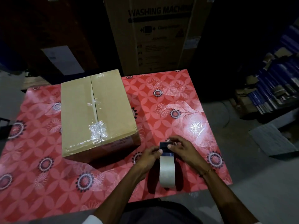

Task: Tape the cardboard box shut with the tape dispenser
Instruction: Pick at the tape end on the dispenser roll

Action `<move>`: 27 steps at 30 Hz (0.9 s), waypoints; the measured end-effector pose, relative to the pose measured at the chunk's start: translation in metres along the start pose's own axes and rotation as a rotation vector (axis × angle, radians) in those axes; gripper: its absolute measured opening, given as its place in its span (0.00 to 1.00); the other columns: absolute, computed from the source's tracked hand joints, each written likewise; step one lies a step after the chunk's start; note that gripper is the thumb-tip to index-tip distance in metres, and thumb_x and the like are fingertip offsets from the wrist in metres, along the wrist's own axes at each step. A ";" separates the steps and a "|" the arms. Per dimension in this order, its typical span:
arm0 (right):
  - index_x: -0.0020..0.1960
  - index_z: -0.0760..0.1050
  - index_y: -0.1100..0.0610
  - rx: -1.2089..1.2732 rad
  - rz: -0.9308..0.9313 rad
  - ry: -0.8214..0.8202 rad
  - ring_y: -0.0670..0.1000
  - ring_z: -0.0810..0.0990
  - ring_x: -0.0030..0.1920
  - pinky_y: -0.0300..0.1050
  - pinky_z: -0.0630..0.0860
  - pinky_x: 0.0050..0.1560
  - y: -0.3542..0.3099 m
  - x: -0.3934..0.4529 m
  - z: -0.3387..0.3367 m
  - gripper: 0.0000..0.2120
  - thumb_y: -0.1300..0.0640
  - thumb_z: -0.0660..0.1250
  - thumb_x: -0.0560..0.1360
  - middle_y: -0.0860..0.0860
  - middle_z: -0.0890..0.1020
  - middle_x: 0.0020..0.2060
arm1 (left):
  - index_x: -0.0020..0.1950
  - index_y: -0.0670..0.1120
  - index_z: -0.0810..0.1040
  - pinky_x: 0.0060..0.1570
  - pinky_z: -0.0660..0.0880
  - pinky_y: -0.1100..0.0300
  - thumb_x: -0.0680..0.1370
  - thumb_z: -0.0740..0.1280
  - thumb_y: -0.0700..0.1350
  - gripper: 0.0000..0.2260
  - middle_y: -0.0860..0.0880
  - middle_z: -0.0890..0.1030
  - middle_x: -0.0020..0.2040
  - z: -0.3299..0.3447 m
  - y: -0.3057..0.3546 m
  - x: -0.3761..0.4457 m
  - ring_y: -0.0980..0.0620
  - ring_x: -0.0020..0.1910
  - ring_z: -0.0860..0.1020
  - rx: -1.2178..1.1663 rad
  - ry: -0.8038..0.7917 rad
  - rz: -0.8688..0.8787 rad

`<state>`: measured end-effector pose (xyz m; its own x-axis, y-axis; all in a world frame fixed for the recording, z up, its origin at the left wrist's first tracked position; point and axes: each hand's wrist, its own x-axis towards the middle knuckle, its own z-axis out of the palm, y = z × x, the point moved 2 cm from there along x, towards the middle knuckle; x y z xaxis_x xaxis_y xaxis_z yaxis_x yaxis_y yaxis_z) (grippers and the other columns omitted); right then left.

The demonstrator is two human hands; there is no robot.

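A brown cardboard box (97, 113) lies on the red flowered table (186, 110), left of centre, flaps folded down. Its centre seam shows crumpled clear tape near the front edge and a small piece midway. To the right, near the table's front edge, the tape dispenser (167, 165) with a roll of clear tape is held in both hands. My left hand (149, 156) grips its left side. My right hand (181, 148) pinches at the dark head of the dispenser, where the tape end is.
A tall carton printed "WASHING MACHINE" (158, 34) stands behind the table. Dark boxes are at the back left. Stacked blue books and cardboard (275, 81) fill the right side, with a grey mat (273, 139) on the floor.
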<state>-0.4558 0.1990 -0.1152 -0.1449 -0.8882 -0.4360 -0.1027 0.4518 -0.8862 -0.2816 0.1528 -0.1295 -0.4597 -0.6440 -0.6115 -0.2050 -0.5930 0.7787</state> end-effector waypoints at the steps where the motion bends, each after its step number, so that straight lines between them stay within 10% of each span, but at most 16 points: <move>1: 0.61 0.80 0.50 -0.020 -0.007 0.000 0.50 0.83 0.58 0.43 0.80 0.58 -0.001 0.004 0.000 0.14 0.54 0.74 0.76 0.50 0.82 0.59 | 0.59 0.43 0.80 0.51 0.77 0.57 0.81 0.63 0.39 0.09 0.45 0.84 0.51 0.002 0.000 0.000 0.49 0.49 0.82 0.017 -0.013 0.005; 8: 0.42 0.81 0.54 -0.216 -0.079 0.031 0.52 0.81 0.49 0.41 0.74 0.49 -0.004 0.018 -0.003 0.05 0.61 0.74 0.75 0.55 0.80 0.49 | 0.56 0.49 0.82 0.56 0.76 0.52 0.80 0.65 0.44 0.08 0.46 0.85 0.51 0.005 -0.002 0.003 0.47 0.51 0.82 0.040 -0.031 -0.023; 27: 0.47 0.71 0.49 -0.545 -0.085 0.086 0.53 0.83 0.41 0.49 0.78 0.39 -0.014 0.030 -0.003 0.05 0.55 0.64 0.81 0.51 0.84 0.39 | 0.62 0.50 0.80 0.51 0.74 0.58 0.75 0.67 0.43 0.15 0.49 0.82 0.52 0.008 0.016 -0.010 0.53 0.48 0.78 -0.010 -0.217 -0.189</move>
<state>-0.4618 0.1662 -0.1155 -0.1910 -0.9237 -0.3322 -0.6083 0.3770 -0.6984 -0.2872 0.1533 -0.1099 -0.5888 -0.4038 -0.7002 -0.2961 -0.6982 0.6517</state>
